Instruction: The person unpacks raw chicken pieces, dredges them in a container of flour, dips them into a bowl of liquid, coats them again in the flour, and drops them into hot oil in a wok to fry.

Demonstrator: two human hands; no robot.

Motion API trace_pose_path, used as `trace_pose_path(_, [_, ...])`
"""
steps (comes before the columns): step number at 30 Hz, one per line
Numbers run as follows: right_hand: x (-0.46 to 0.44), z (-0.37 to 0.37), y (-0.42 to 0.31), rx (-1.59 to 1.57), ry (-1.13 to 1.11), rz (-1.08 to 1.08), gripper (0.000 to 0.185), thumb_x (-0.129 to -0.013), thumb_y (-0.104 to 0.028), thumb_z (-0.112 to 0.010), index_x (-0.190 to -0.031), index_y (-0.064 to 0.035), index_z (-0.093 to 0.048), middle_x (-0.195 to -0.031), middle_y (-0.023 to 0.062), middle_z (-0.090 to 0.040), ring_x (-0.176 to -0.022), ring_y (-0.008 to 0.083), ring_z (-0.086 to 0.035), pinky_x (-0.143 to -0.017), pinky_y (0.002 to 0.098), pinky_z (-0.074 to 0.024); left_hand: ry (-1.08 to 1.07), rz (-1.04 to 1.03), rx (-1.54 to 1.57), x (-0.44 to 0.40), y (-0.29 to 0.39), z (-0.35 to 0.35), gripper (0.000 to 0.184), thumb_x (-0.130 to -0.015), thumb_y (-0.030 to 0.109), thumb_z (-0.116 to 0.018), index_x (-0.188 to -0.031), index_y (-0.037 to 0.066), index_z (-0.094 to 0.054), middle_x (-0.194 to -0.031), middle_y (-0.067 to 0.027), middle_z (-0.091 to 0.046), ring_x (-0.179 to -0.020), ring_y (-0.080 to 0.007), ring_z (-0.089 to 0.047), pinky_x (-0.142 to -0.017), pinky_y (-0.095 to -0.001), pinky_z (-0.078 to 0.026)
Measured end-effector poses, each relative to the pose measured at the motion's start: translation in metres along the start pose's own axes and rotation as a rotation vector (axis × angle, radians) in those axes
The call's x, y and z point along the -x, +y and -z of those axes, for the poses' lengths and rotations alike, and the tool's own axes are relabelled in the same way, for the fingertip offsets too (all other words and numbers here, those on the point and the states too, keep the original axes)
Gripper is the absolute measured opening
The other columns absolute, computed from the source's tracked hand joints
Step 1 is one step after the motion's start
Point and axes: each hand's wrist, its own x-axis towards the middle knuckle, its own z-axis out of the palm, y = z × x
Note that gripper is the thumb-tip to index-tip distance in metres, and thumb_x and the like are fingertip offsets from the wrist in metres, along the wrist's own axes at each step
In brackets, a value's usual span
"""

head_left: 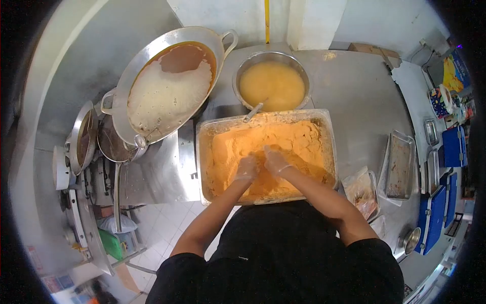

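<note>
Both of my hands wear clear plastic gloves and are down in orange, flour-like powder [228, 144] that fills a large rectangular metal tray [331, 133]. My left hand [246, 167] presses into the powder near the tray's middle. Close beside it on the right is my right hand [276, 160], its thumb side partly showing. The powder hides most of the fingers on both hands, and I cannot make out whether anything lies between them. Darker, shadowed powder surrounds the hands.
Behind the tray stands a metal bowl [309, 83] of cloudy yellow liquid, a metal handle [253, 112] leaning out. A large two-handled wok [121, 96] of foaming oil is at left, near a long-handled pot [117, 187]. Right are a plastic-lined container [375, 188] and a shallow tray [400, 164].
</note>
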Motion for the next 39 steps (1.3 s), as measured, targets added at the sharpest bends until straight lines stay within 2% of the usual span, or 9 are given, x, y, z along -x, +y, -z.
trace_pose_path(5, [-0.014, -0.017, -0.002, -0.042, -0.088, -0.110, 0.023, -0.088, -0.014, -0.062, -0.102, 0.0028, -0.059, -0.094, 0.0249, -0.068, -0.089, 0.0416, -0.067, -0.080, 0.0483, -0.0527, 0.164, 0.292, 0.210, -0.024, -0.023, -0.030, 0.047, -0.078, 0.037, -0.077, -0.104, 0.000, -0.065, -0.096, -0.0238, -0.070, -0.093, -0.0397, -0.068, -0.079, -0.0443, -0.054])
trace_pose_path(9, [0.002, 0.010, 0.011, -0.070, -0.053, -0.092, 0.033, -0.088, -0.021, -0.063, -0.107, 0.0046, -0.058, -0.096, 0.0256, -0.068, -0.092, 0.0410, -0.066, -0.083, 0.0482, -0.0525, -0.021, 0.272, 0.062, -0.020, -0.002, 0.019, 0.047, -0.083, 0.041, -0.073, -0.109, 0.002, -0.065, -0.096, -0.0212, -0.071, -0.093, -0.0356, -0.069, -0.081, -0.0446, -0.053])
trace_pose_path(14, [-0.001, 0.048, -0.009, -0.059, -0.192, -0.160, 0.038, -0.088, -0.025, -0.064, -0.108, 0.0061, -0.060, -0.100, 0.0298, -0.066, -0.097, 0.0417, -0.066, -0.084, 0.0480, -0.0524, -0.121, 0.224, -0.151, -0.071, -0.121, -0.054, 0.050, -0.088, 0.041, -0.067, -0.117, 0.001, -0.063, -0.098, -0.0239, -0.071, -0.092, -0.0379, -0.069, -0.080, -0.0443, -0.054])
trace_pose_path(17, [-0.019, 0.026, -0.018, -0.091, -0.237, -0.101, 0.031, -0.086, -0.023, -0.064, -0.098, 0.0062, -0.063, -0.099, 0.0295, -0.067, -0.095, 0.0421, -0.067, -0.081, 0.0478, -0.0534, -0.191, 0.244, 0.283, -0.046, -0.064, -0.012, 0.051, -0.088, 0.039, -0.067, -0.122, 0.002, -0.062, -0.101, -0.0230, -0.070, -0.093, -0.0368, -0.069, -0.080, -0.0434, -0.055])
trace_pose_path(22, [-0.011, -0.013, -0.031, -0.098, -0.110, -0.200, 0.020, -0.082, -0.015, -0.066, -0.072, 0.0024, -0.064, -0.084, 0.0272, -0.067, -0.085, 0.0428, -0.068, -0.072, 0.0478, -0.0541, -0.261, 0.047, -0.066, -0.028, -0.057, -0.022, 0.036, -0.090, 0.039, -0.060, -0.100, 0.006, -0.072, -0.099, -0.0205, -0.072, -0.093, -0.0388, -0.069, -0.080, -0.0458, -0.055])
trace_pose_path(25, [-0.020, -0.010, -0.007, 0.330, -0.233, 0.227, 0.013, -0.081, -0.012, -0.067, -0.077, -0.0001, -0.063, -0.083, 0.0275, -0.066, -0.086, 0.0433, -0.067, -0.072, 0.0481, -0.0540, -0.294, 0.002, -0.249, -0.047, -0.055, -0.030, 0.035, -0.088, 0.039, -0.062, -0.093, 0.005, -0.073, -0.094, -0.0218, -0.072, -0.090, -0.0395, -0.070, -0.079, -0.0463, -0.056])
trace_pose_path(31, [0.007, -0.006, -0.018, -0.056, -0.180, -0.040, 0.017, -0.080, -0.010, -0.068, -0.090, 0.0011, -0.060, -0.090, 0.0230, -0.069, -0.089, 0.0404, -0.068, -0.077, 0.0460, -0.0542, -0.194, -0.012, 0.064, -0.015, -0.020, -0.012, 0.042, -0.084, 0.041, -0.068, -0.105, 0.004, -0.072, -0.105, -0.0209, -0.071, -0.100, -0.0366, -0.068, -0.086, -0.0430, -0.054])
trace_pose_path(34, [0.001, -0.030, 0.011, -0.213, 0.127, 0.043, 0.026, -0.081, -0.010, -0.066, -0.103, 0.0026, -0.061, -0.094, 0.0238, -0.069, -0.090, 0.0413, -0.067, -0.081, 0.0454, -0.0539, -0.113, 0.107, 0.098, -0.015, -0.010, 0.001, 0.049, -0.084, 0.044, -0.068, -0.117, 0.007, -0.069, -0.113, -0.0195, -0.070, -0.107, -0.0350, -0.066, -0.092, -0.0420, -0.052])
trace_pose_path(39, [0.022, 0.003, 0.021, -0.007, -0.077, 0.060, 0.028, -0.086, -0.019, -0.065, -0.098, 0.0067, -0.067, -0.103, 0.0301, -0.067, -0.091, 0.0428, -0.067, -0.080, 0.0452, -0.0543, -0.214, 0.007, -0.106, -0.018, -0.051, -0.007, 0.060, -0.083, 0.050, -0.070, -0.128, 0.012, -0.063, -0.120, -0.0180, -0.068, -0.111, -0.0325, -0.065, -0.096, -0.0410, -0.050])
